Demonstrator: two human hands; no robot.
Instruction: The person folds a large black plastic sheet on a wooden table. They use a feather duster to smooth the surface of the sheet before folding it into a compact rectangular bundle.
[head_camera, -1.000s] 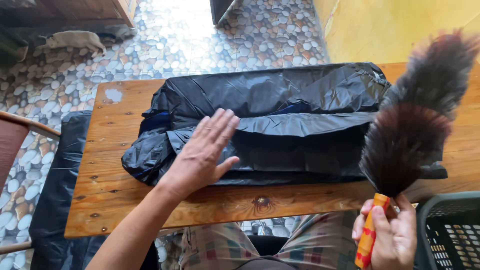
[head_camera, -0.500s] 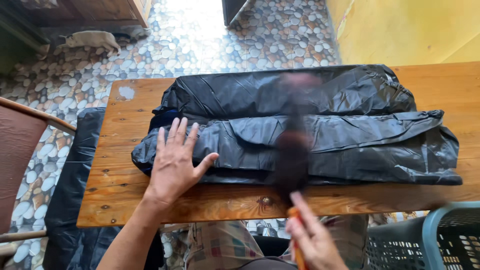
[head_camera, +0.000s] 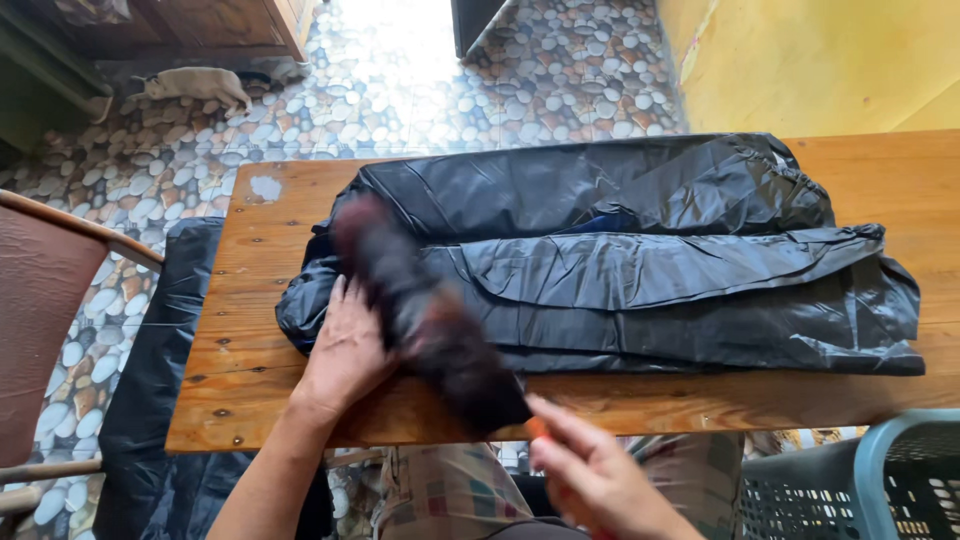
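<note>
Duster (head_camera: 425, 315) now across flat left hand (head_camera: 345, 355)

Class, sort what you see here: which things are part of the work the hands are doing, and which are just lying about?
In use:
- feather duster, blurred, held by the right hand
- black plastic bundle, with the left hand flat on its end
- wooden table underneath

Lying about:
- plastic basket
- chair
- black sheet hanging beside the table

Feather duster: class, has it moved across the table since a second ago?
Yes. The duster has swept from the right end of the black bag to its left end, beside the left hand.
</note>
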